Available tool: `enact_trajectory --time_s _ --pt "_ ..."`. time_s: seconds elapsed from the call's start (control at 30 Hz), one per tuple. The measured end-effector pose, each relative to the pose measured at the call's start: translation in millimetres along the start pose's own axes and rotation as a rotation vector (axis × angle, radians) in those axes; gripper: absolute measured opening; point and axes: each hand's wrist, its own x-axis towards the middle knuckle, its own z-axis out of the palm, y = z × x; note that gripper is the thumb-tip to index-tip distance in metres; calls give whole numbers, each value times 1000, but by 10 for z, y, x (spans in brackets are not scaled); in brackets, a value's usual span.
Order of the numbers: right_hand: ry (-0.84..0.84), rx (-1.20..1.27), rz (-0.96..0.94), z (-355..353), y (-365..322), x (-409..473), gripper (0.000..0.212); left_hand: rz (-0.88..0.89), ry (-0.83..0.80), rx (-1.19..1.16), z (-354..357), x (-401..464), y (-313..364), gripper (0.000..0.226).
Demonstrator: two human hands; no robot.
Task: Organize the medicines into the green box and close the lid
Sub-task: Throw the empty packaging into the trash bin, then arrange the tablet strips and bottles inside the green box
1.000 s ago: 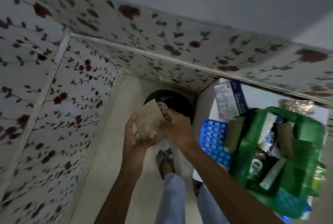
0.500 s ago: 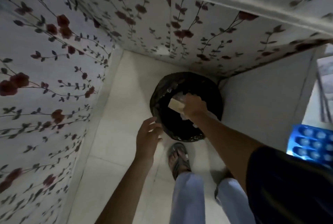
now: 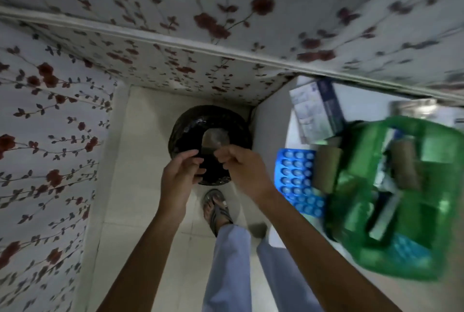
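Head view. Half a second ago the right hand reached into the bin with a tan packet while the left hand hung open beside it. Now both hands are raised over the bin's near rim, and the camera has swung right, bringing the green box back into sight. The right hand pinches a small translucent strip between thumb and fingertips; what it is cannot be told through the blur. The left hand is half-curled, fingers spread, holding nothing. Judgement: the waste appears discarded, so sorting can resume.

Containers. The bin, lined in black, shows no clear contents. The box stands open on the white shelf, already crowded with tubes and packets. Just beside it lie blue blister sheets and a white carton, still outside.
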Motion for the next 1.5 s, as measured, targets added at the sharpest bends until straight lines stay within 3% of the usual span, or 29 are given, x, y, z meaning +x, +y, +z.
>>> enact_trajectory --time_s 0.07,0.27,0.43,0.63,0.7,0.83,1.0,1.13,1.33,1.43,1.5 --pt "6 173 -59 -366 -121 -378 36 53 -47 44 166 -217 140 25" --pt "147 393 -225 -1582 -144 -1229 39 236 -145 306 774 -783 204 28" --pt "356 432 -148 -2286 176 -1537 35 140 -57 496 1227 -848 136 55" --pt "316 351 -157 -2495 368 -1544 32 93 44 466 1544 -815 70 36" --pt "304 233 -188 -2466 360 -1508 30 68 45 453 1578 -841 32 37" --pt "371 -365 -491 -2289 223 -1346 20 84 21 440 1579 -914 -47 41" --pt "144 -1000 -581 -2036 97 -853 35 78 -17 422 1523 -908 -12 39" --pt "76 -1121 -565 -1996 29 -623 37 8 9 311 1446 -924 4 28" --pt "114 -875 -461 -2161 -56 -702 38 19 24 212 1289 -984 83 15" --pt "52 -1169 -482 -2110 -62 -764 38 84 67 121 1201 -981 185 19" --pt "-84 -1412 -482 -1950 -72 -738 33 100 104 81 1166 -939 254 20"
